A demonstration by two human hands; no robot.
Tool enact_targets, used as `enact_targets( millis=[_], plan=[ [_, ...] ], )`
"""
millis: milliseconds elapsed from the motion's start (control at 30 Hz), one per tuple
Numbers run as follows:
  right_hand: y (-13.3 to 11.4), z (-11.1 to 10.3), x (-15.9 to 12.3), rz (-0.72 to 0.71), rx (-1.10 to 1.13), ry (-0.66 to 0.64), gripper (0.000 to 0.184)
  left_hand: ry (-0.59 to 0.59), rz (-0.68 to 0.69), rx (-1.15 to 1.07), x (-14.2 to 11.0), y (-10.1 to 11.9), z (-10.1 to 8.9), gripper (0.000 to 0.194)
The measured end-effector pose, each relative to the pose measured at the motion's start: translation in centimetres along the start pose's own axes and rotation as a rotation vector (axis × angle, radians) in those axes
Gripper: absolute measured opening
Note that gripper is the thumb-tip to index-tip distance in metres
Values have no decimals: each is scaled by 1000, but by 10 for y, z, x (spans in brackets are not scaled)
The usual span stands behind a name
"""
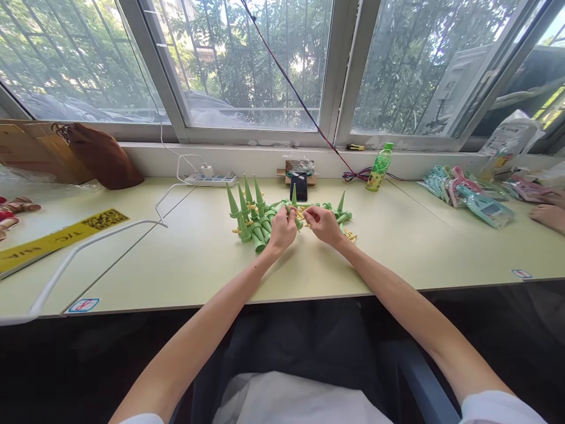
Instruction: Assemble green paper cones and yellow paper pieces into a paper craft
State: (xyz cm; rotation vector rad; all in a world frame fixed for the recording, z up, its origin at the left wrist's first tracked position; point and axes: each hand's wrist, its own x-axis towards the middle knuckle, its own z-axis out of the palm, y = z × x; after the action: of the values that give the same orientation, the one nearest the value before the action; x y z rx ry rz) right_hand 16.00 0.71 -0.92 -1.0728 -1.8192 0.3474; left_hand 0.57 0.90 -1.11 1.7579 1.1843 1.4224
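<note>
Green plastic cones (243, 227) stand and lie in a cluster at the middle of the table, left of and behind my hands. My left hand (283, 227) is closed around a green cone (299, 224), whose end shows between the hands. My right hand (323, 224) is pinched close beside it; whatever lies between its fingertips is too small to make out. Small yellow pieces (350, 235) are scattered under and beside the right hand, and more show between the hands. Another green cone (341, 202) stands upright behind the right hand.
Behind the cones a phone (299, 186) leans on a small box. A green drink bottle (379, 167) stands by the window wall. Bagged clips (483, 205) lie right, near another person's hand (548, 217). A white cable (101, 232) and yellow sign (62, 240) lie left.
</note>
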Motion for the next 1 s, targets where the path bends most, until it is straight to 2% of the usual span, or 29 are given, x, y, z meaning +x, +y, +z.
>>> enact_targets(
  millis=[333,633,1000],
  plan=[
    [0,0,0,0,0,5,26,-17,-18,-57,0,-2,1,11],
    [1,0,0,18,2,1,24,25,-4,-68,0,-1,0,13],
    [1,0,-1,-35,51,-25,21,25,-30,-20,-3,6,-2,12]
  ],
)
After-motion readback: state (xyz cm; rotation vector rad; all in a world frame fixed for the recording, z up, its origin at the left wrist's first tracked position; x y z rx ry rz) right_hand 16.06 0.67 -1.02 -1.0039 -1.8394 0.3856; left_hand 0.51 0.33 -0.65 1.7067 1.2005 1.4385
